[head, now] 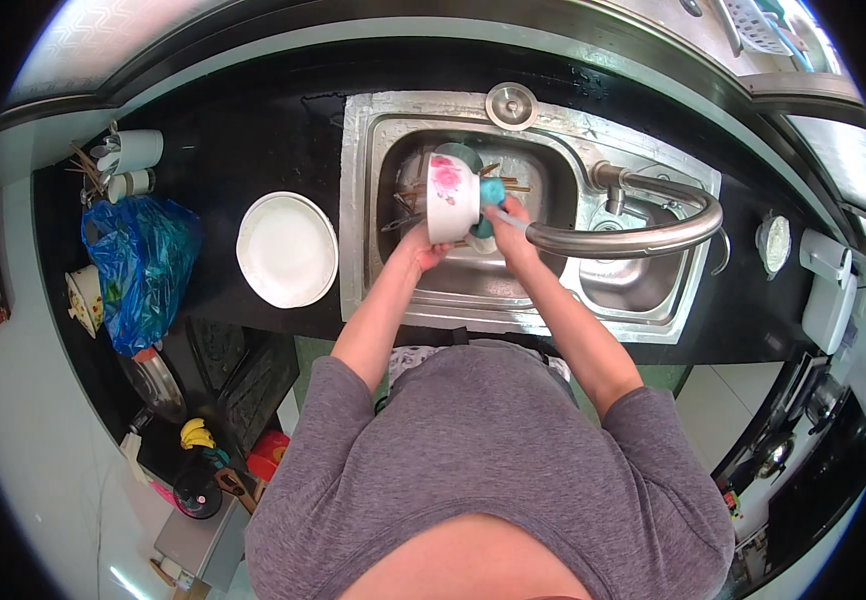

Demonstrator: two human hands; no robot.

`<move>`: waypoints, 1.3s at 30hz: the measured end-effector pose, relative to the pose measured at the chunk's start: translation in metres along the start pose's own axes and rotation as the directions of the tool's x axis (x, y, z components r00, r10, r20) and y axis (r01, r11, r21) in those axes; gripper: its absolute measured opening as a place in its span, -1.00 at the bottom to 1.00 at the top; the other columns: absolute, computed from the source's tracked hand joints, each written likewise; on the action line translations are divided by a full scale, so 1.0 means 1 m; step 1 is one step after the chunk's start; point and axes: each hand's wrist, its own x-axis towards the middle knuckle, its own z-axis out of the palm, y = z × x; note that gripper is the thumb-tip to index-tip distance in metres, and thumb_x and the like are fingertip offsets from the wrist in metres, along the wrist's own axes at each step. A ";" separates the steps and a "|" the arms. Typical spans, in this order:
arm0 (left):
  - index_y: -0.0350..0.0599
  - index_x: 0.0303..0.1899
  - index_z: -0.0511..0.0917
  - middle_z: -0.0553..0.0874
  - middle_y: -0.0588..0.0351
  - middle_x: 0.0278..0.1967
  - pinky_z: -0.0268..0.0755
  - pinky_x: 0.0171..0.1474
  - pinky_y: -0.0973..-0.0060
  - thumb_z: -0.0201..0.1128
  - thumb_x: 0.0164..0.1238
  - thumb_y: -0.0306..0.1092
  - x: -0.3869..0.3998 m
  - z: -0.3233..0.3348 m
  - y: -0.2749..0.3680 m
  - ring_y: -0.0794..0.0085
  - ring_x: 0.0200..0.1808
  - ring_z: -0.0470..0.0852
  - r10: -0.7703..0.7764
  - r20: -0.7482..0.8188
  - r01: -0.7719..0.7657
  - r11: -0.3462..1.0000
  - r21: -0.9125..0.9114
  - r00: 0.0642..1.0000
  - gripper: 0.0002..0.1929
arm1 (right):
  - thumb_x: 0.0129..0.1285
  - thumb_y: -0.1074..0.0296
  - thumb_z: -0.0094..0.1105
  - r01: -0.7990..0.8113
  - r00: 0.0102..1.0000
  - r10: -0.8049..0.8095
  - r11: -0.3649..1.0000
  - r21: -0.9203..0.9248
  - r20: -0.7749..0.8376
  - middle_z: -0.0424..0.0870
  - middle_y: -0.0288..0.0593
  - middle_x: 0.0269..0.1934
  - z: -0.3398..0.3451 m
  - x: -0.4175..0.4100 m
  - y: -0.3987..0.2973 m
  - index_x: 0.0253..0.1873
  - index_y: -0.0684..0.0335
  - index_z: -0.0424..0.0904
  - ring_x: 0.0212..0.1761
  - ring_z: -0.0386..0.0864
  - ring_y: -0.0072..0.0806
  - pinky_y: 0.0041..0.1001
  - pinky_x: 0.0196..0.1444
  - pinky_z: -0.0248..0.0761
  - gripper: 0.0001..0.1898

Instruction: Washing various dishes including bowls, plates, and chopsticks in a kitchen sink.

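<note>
Over the larger basin of the steel sink [478, 281], my left hand [427, 251] holds a white bowl with pink flowers [449, 196], tipped on its side. My right hand [512, 229] grips a teal scrubber [491, 192] against the bowl's base. Chopsticks [515, 184], metal utensils [403, 222] and a dark green dish [461, 155] lie in the basin, partly hidden by the bowl. The curved steel faucet [628, 241] reaches over from the right, its end close to my right hand.
Stacked white plates [287, 250] stand left of the sink on the black counter. Farther left are a blue plastic bag [140, 262] and utensil holders [139, 148]. A steel drain strainer [511, 106] sits on the sink's back rim. A small glass bowl [776, 244] stands at the right.
</note>
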 end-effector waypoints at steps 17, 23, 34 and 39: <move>-0.34 0.13 0.39 0.56 -0.22 -0.13 0.43 -0.64 0.63 0.03 0.48 -0.13 -0.070 -0.012 -0.028 0.38 -0.62 0.50 -0.095 0.689 0.608 0.566 -0.556 0.718 -0.57 | 0.14 0.45 0.17 0.429 0.898 -0.236 0.659 -0.618 0.372 0.56 0.14 -0.07 -0.034 0.000 -0.033 -0.06 0.32 0.56 0.00 0.53 0.07 -0.14 0.06 0.42 -0.76; -0.14 0.13 0.42 0.68 0.07 -0.29 0.34 -0.64 0.60 0.06 0.46 -0.27 -0.168 -0.057 0.030 0.51 -0.55 0.60 0.448 -0.351 -0.400 0.894 0.202 0.822 -0.69 | 0.27 0.43 0.04 0.257 0.937 -0.036 0.744 -0.616 0.347 0.65 0.16 -0.02 -0.014 0.015 -0.037 0.08 0.32 0.59 0.03 0.61 0.03 -0.18 0.10 0.46 -0.69; -0.35 0.10 0.36 0.65 -0.22 -0.16 0.62 -0.63 0.37 0.03 0.46 -0.37 -0.202 -0.145 0.054 0.12 -0.37 0.74 0.745 -0.653 -0.119 0.667 0.736 0.138 -0.70 | 0.19 0.38 -0.04 0.256 0.941 0.043 0.558 -0.790 0.335 0.65 0.27 -0.31 -0.009 0.025 -0.025 -0.29 0.35 0.62 -0.19 0.63 0.16 -0.04 -0.13 0.47 -0.78; -0.39 0.10 0.35 0.62 -0.29 -0.11 0.67 -0.60 0.35 0.02 0.46 -0.38 -0.190 -0.155 0.054 0.07 -0.33 0.74 0.718 -0.696 -0.120 0.693 0.711 0.024 -0.69 | 0.17 0.39 0.00 0.324 0.935 -0.024 0.469 -0.822 0.354 0.64 0.28 -0.33 -0.014 0.029 -0.010 -0.34 0.36 0.62 -0.25 0.67 0.09 -0.07 -0.21 0.53 -0.79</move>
